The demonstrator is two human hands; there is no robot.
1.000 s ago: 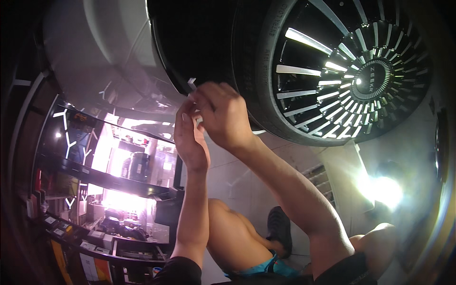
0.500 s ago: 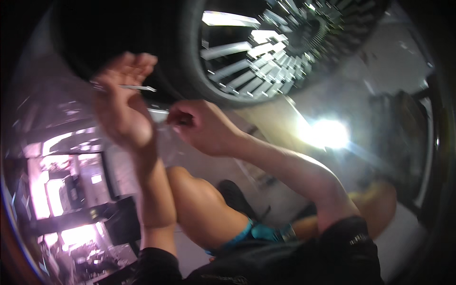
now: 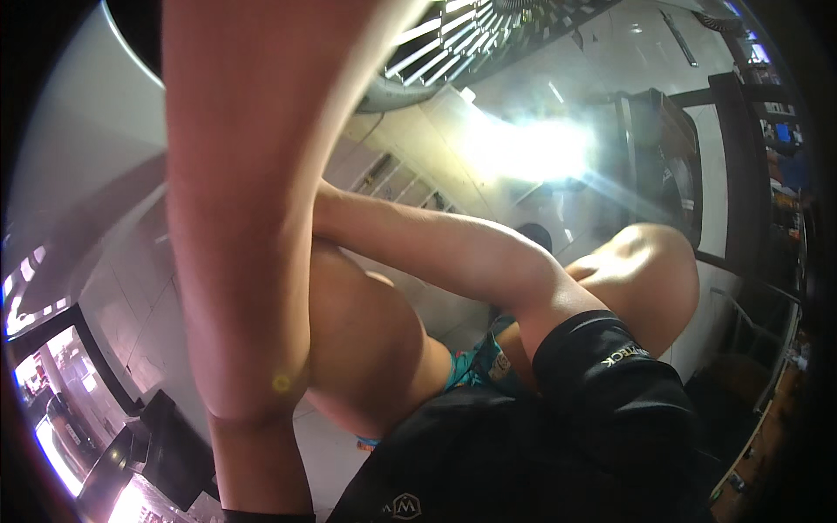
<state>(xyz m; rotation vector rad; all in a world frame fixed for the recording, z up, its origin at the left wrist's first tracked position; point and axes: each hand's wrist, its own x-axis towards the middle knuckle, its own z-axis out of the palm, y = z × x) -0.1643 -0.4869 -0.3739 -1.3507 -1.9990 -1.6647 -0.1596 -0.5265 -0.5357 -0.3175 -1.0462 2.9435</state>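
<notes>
Neither hand shows. My left forearm [image 3: 253, 218] fills the left middle of the head view and runs up past the top edge, so my left hand is out of frame. My right forearm [image 3: 436, 248] reaches left from a black sleeve [image 3: 610, 357], and its hand is hidden behind the left forearm. A car wheel [image 3: 453, 44] with shiny spokes sits at the top edge, above both arms. My bare knees [image 3: 366, 349] are bent below the arms.
Strong glare from a light [image 3: 523, 148] washes out the pale tiled floor [image 3: 131, 288] at upper right. Dark shelving [image 3: 741, 157] stands on the right. A dark box-like thing [image 3: 174, 444] and lit shopfronts lie at lower left.
The view has dropped toward my lap. Both hands, earlier up by the tyre with a thin white stick between them, have left the picture; only the forearms show now.
</notes>
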